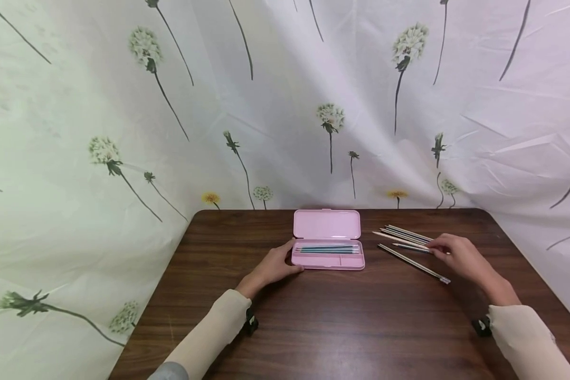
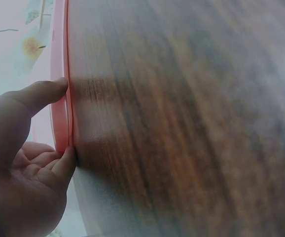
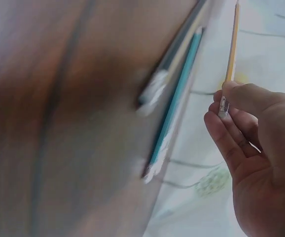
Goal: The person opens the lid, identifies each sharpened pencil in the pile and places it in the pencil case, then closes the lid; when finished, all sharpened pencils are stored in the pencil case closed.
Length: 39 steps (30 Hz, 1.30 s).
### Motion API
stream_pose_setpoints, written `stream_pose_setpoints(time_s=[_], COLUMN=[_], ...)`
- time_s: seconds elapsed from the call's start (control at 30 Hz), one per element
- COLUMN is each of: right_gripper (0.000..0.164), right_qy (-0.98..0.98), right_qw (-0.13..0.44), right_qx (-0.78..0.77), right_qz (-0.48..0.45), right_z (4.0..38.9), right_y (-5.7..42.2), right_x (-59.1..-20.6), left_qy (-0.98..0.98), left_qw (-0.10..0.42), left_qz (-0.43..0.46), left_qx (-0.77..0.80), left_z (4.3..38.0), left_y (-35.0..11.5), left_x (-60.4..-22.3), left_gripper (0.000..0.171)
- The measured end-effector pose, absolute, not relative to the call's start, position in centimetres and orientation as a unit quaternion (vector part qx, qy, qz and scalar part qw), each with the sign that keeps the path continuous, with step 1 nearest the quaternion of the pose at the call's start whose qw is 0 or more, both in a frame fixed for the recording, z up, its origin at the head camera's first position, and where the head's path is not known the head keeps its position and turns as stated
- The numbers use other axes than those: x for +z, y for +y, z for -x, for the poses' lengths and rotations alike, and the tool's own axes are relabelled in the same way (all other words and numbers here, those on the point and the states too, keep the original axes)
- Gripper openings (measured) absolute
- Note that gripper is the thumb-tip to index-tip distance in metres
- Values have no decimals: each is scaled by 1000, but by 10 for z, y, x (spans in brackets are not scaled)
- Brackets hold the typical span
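A pink pencil case (image 1: pixel 319 260) lies with its lid (image 1: pixel 326 224) folded back, several teal pencils (image 1: pixel 328 248) in its long rear compartment. My left hand (image 1: pixel 273 265) holds the left end of the case, thumb at the near corner and fingers round the far side. In the right wrist view, my right hand (image 3: pixel 253 131) pinches a yellowish pencil (image 3: pixel 232 52) between thumb and fingers near its eraser end. That pencil angles above the loose pencils, its tip toward the case. Two pencils (image 1: pixel 410 262) lie together nearer me.
More loose pencils (image 1: pixel 406 233) lie behind the held one, tips toward the case. The brown wooden table (image 1: pixel 342 327) ends at the back against a white curtain (image 1: pixel 275 105) printed with dandelions.
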State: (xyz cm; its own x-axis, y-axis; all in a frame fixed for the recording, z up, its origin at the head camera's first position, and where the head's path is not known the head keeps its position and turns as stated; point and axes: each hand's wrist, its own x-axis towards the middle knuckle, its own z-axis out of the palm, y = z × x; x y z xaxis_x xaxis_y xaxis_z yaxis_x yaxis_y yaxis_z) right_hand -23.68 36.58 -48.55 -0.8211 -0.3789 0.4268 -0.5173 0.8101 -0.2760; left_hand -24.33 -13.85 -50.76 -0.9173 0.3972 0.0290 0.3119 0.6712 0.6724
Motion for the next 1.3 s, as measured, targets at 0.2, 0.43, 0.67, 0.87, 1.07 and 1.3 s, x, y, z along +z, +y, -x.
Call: stream_pose_setpoints(time_s=[0.2, 0.43, 0.67, 0.87, 1.07, 1.3], right_gripper=[18, 15, 16, 16, 15, 15], right_qy=[-917, -904, -891, -887, -892, -896], right_qw=[196, 183, 181, 164, 127, 97], right_qx=[217, 249, 254, 255, 265, 272], right_qz=[-271, -296, -330, -349, -344, -339], right_z=[245, 259, 274, 283, 285, 290], right_y=[338, 304, 276, 255, 236, 224], right_x=[-469, -457, -450, -445, -442, -450], left_qy=[912, 914, 916, 915, 916, 916], left_qw=[59, 61, 67, 62, 62, 65], left_qz=[-196, -192, -191, -196, -192, -186], left_qx=[355, 351, 346, 346, 348, 350], left_z=[244, 244, 245, 245, 244, 244], left_y=[-139, -139, -138, -138, -138, -138], left_x=[-508, -507, -507, -507, -506, -507], left_gripper=[89, 88, 89, 89, 89, 90])
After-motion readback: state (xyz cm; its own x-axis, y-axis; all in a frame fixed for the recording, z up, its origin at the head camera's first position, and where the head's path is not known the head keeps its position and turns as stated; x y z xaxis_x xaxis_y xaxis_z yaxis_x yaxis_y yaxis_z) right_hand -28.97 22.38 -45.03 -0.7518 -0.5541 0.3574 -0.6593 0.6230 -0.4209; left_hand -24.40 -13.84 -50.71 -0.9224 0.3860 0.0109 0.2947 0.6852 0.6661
